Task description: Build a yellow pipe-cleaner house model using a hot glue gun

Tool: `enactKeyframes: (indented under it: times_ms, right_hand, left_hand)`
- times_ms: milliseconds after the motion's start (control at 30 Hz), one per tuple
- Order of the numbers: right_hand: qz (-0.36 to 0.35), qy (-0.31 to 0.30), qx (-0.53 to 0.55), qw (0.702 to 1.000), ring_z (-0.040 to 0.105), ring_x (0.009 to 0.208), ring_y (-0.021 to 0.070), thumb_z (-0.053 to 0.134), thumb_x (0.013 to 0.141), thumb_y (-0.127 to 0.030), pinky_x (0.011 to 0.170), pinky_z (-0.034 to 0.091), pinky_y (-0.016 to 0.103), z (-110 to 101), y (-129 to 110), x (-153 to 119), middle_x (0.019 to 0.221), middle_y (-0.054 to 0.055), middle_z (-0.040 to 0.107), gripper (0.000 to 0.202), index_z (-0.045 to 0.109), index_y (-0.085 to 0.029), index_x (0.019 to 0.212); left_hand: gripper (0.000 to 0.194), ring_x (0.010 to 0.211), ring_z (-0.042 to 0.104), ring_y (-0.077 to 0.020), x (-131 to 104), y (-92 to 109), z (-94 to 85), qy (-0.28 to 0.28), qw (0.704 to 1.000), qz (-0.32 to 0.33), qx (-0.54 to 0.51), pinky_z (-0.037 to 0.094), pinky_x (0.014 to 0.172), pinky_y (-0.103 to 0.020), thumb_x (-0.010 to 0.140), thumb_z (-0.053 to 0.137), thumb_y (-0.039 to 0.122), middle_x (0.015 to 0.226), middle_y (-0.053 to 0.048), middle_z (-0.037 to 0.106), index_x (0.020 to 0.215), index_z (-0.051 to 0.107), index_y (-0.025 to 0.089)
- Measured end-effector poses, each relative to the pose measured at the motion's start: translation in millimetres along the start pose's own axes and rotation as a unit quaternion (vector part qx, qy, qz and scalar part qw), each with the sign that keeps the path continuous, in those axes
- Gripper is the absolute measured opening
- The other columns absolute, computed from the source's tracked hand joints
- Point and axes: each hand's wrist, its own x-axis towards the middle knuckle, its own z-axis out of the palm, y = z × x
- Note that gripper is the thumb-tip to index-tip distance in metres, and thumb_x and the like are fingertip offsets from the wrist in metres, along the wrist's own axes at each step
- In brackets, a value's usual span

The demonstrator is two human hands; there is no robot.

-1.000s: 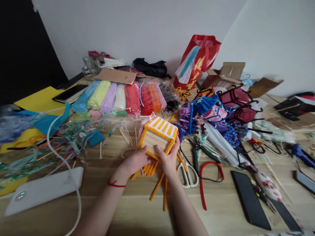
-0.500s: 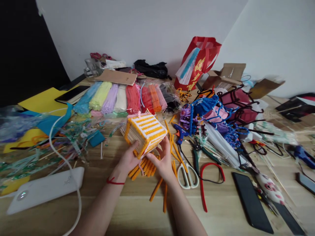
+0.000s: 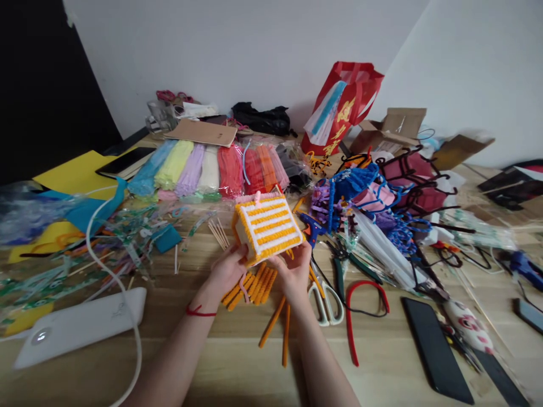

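Both forearms reach in from the bottom edge of the view, angled inward, and the hands meet near the middle, clamped on a striped box (image 3: 274, 226) between them. The left hand (image 3: 229, 268) grips its lower left corner, thumb on the near side; the right hand (image 3: 294, 268) holds its lower right corner, palm turned inward. The box is tilted, its yellow and white striped face toward the camera, above the desk (image 3: 203, 362) and just beyond a bunch of orange strips (image 3: 257, 285). Most of the fingers are hidden behind or under the box, so how they bear on it cannot be told; its far side is out of sight too. The scissors (image 3: 326, 302) show their white handles beside the right wrist, blades mostly covered by strips and the hand. The plastic wrap (image 3: 25, 217) at the left is blurred, and the white cable (image 3: 99, 254) is cut off by the bottom edge. Bare wood lies to the left of the left forearm, as far as the power bank (image 3: 80, 328), and right of the right forearm, up to the phone (image 3: 436, 347). Beyond the box, bundles of coloured stems (image 3: 207, 169) stand close, and a glue gun (image 3: 313, 226) lies just right of it.
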Motion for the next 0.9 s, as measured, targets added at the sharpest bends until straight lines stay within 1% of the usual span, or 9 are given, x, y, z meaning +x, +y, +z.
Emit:
enactKeyframes:
  times_ms: [100,233,300,467,600,700,767,833,900]
  right_hand:
    - [-0.003,0.002,0.029,1.0,0.059,0.105,0.0204,0.082,0.062,-0.03,0.091,0.049,0.041,1.3,-3.9,0.4,0.118,0.005,0.057,0.06,0.044,-0.027,0.108]
    - [-0.007,0.001,0.05,0.999,0.06,0.098,0.0182,0.079,0.067,-0.029,0.086,0.051,0.036,0.8,-9.6,1.5,0.108,0.003,0.059,0.046,0.05,-0.025,0.103]
    - [-0.014,0.006,0.04,0.999,0.06,0.098,0.0184,0.078,0.068,-0.03,0.085,0.051,0.035,-1.1,-11.4,2.3,0.104,0.003,0.059,0.04,0.054,-0.024,0.1]
    - [-0.014,-0.002,-0.017,1.0,0.058,0.1,0.0194,0.075,0.072,-0.03,0.084,0.05,0.035,-6.8,-12.4,4.8,0.107,0.006,0.06,0.038,0.059,-0.022,0.105]
    - [-0.017,0.015,0.015,1.0,0.058,0.099,0.0188,0.073,0.074,-0.031,0.085,0.049,0.035,-7.9,-9.6,7.4,0.104,0.005,0.061,0.036,0.058,-0.022,0.106]
    - [-0.025,0.019,0.018,0.999,0.059,0.097,0.0183,0.073,0.074,-0.031,0.085,0.049,0.034,-7.6,-8.3,8.1,0.103,0.005,0.061,0.035,0.058,-0.022,0.105]
    - [-0.031,0.026,0.003,0.999,0.058,0.096,0.0178,0.072,0.074,-0.031,0.083,0.049,0.033,-7.8,-8.4,7.5,0.103,0.005,0.061,0.034,0.058,-0.022,0.104]
    - [-0.034,0.036,-0.014,0.999,0.057,0.095,0.0173,0.071,0.075,-0.031,0.082,0.049,0.032,-8.4,-8.7,6.5,0.104,0.004,0.06,0.032,0.058,-0.022,0.103]
    - [-0.035,0.042,-0.026,0.998,0.056,0.095,0.0171,0.069,0.077,-0.031,0.082,0.049,0.031,-9.4,-8.3,6.0,0.104,0.004,0.059,0.03,0.058,-0.023,0.103]
  left_hand:
    - [0.032,0.104,0.065,-0.0237,4.1,-0.7,-2.7,0.004,1.0,0.003,-0.018,0.049,0.095,-0.033,0.077,0.069,0.023,0.101,-0.003,0.074,0.109,0.068,0.02]
    - [0.031,0.114,0.061,-0.026,6.0,3.0,-3.5,-0.029,0.998,-0.024,-0.049,0.044,0.104,-0.042,0.081,0.064,0.027,0.113,-0.009,0.071,0.109,0.068,0.015]
    - [0.03,0.116,0.059,-0.0278,4.7,5.9,-1.5,-0.039,0.997,-0.035,-0.053,0.042,0.105,-0.044,0.082,0.062,0.029,0.114,-0.01,0.07,0.108,0.069,0.013]
    - [0.031,0.119,0.058,-0.0282,0.0,7.6,3.5,-0.043,0.997,-0.059,-0.037,0.041,0.107,-0.045,0.086,0.06,0.028,0.113,-0.012,0.07,0.11,0.068,0.012]
    - [0.032,0.116,0.06,-0.0282,-0.3,2.7,2.1,-0.028,0.998,-0.034,-0.037,0.041,0.107,-0.045,0.082,0.065,0.021,0.114,-0.011,0.07,0.113,0.067,0.013]
    - [0.037,0.115,0.061,-0.0294,0.2,0.5,1.0,-0.017,0.999,-0.015,-0.042,0.041,0.107,-0.048,0.081,0.066,0.018,0.114,-0.012,0.07,0.117,0.064,0.014]
    - [0.044,0.115,0.06,-0.029,-0.3,0.7,1.8,-0.013,0.999,-0.009,-0.041,0.04,0.107,-0.05,0.082,0.065,0.017,0.117,-0.011,0.069,0.125,0.058,0.018]
    - [0.054,0.117,0.059,-0.0276,-1.3,1.7,3.7,-0.014,0.999,-0.008,-0.037,0.038,0.107,-0.052,0.084,0.062,0.015,0.122,-0.008,0.066,0.135,0.049,0.026]
    - [0.061,0.119,0.058,-0.027,-2.6,2.7,6.4,-0.024,0.999,-0.009,-0.033,0.039,0.106,-0.055,0.086,0.059,0.013,0.126,-0.005,0.064,0.14,0.04,0.033]
